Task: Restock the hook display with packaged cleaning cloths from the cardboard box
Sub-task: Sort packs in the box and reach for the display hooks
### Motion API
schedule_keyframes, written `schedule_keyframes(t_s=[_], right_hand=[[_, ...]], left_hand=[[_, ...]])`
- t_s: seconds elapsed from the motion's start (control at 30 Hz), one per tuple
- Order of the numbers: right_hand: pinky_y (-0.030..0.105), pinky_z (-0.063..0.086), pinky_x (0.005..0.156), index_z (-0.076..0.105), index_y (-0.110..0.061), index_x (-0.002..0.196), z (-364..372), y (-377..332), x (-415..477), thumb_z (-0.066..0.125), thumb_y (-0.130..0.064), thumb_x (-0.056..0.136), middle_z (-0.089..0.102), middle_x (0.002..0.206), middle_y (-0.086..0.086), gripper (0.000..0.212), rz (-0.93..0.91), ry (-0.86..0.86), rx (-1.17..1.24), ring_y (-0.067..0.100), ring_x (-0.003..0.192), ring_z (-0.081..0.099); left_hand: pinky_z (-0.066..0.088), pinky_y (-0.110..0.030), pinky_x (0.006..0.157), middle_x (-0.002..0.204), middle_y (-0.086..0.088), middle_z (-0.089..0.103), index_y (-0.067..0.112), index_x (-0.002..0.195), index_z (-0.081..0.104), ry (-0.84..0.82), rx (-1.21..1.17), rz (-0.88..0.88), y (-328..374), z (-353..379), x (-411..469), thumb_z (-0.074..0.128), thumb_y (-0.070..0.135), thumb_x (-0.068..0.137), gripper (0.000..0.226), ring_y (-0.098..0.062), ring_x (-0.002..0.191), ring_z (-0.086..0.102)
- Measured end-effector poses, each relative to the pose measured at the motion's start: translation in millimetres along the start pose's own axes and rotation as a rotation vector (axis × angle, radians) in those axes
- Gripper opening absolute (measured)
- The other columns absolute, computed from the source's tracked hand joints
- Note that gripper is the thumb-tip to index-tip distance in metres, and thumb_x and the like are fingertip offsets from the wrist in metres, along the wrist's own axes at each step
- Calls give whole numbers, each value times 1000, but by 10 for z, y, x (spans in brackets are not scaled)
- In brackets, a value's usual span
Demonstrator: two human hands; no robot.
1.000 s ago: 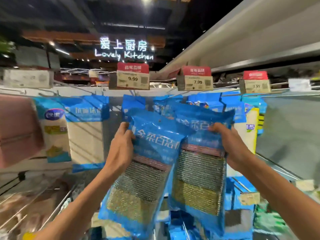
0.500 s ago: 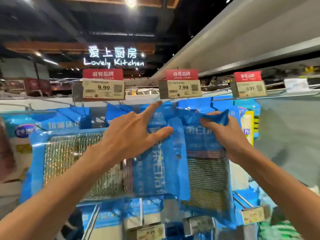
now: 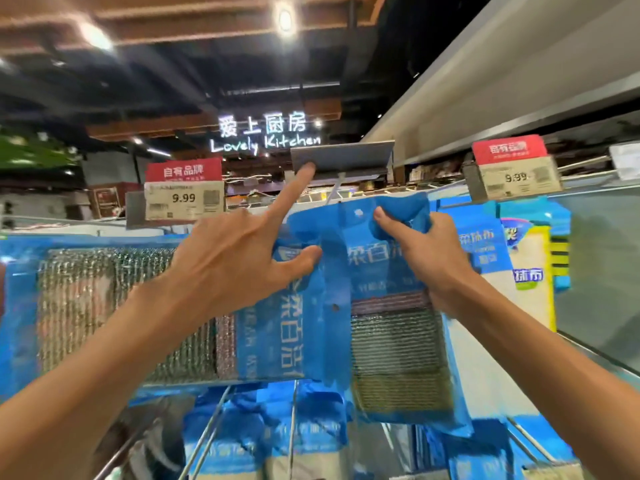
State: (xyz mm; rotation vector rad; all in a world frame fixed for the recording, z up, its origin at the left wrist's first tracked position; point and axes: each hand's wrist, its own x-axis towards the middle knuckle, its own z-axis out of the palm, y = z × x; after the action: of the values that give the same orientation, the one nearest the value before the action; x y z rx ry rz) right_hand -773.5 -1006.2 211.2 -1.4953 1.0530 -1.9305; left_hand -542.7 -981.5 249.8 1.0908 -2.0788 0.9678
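The left grip point(image 3: 235, 268) pinches a sideways cloth pack point(image 3: 114, 313) under its thumb, forefinger touching the tilted-up price flap point(image 3: 343, 155). The right grip point(image 3: 429, 261) pinches an upright cloth pack point(image 3: 398, 355) by its top, just below the hook point(image 3: 334, 190).

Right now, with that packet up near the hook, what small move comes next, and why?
Probably slide the upright packet back so its hang hole threads onto the hook wire. The left hand, gripping a sideways packet, props the price tag up with one finger; the right hand pinches the upright one's top below the wire.
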Motion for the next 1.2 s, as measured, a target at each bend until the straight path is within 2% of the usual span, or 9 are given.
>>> schedule_keyframes(t_s=[0.2,0.37,0.5,0.63,0.77,0.9,1.03,1.1,1.2], right_hand=[[59,55,81,72,-7,91,166,-81,57,74,-34,87,74,94,17,27,13,-54,7,34,93,71],[40,50,65,71,-11,91,266,-88,144,72,-37,85,73,89,14,27,15,-39,-49,22,75,66],[40,46,61,67,-2,93,257,-79,174,71,-41,80,66,76,15,41,3,-7,-47,23,67,58],[54,55,66,68,-1,93,235,2,204,71,-39,81,71,83,20,39,22,2,-53,36,73,67],[44,48,58,69,-5,85,305,103,253,75,-48,78,59,61,6,44,60,-3,-92,22,55,52],[48,57,72,69,-19,95,253,282,283,75,-62,70,73,87,6,50,87,1,-159,30,83,69],[28,46,91,42,-28,127,52,334,-64,70,-57,80,53,121,-5,62,-157,95,-232,11,111,54],[24,45,93,47,-32,116,-38,314,-339,65,-64,80,55,118,-7,51,-307,124,-179,7,112,54],[21,50,82,62,-30,98,-131,399,-608,68,-63,72,69,98,-10,42,-207,-80,-145,7,96,64]], left_hand=[[46,-30,41,41,3,46,38,156,-11,-30,44,-10,25,-44,17,22,77,82,89,-11,33,44],[47,-32,43,42,3,46,37,156,-11,-35,60,-20,39,-37,19,20,77,83,89,-11,34,45],[44,-31,38,40,2,44,36,156,-10,-37,55,-14,37,-46,28,23,76,85,88,-11,32,42],[39,-28,34,38,2,39,35,156,-11,-39,80,-22,49,-34,32,23,75,86,88,-10,30,37],[43,-32,37,38,2,40,34,156,-13,-41,91,-33,88,-4,51,20,77,86,88,-13,31,41],[45,-33,37,39,3,41,34,155,-15,-55,72,-48,121,18,56,24,74,89,87,-14,32,41],[38,-30,39,41,2,42,36,155,-16,-60,41,-80,139,45,50,27,68,89,85,-14,35,43],[34,-29,40,42,2,42,36,155,-16,-46,15,-92,155,76,51,28,64,92,82,-15,36,43],[34,-32,44,43,2,42,33,156,-15,-10,-40,-127,204,131,57,28,58,95,78,-17,38,43]])
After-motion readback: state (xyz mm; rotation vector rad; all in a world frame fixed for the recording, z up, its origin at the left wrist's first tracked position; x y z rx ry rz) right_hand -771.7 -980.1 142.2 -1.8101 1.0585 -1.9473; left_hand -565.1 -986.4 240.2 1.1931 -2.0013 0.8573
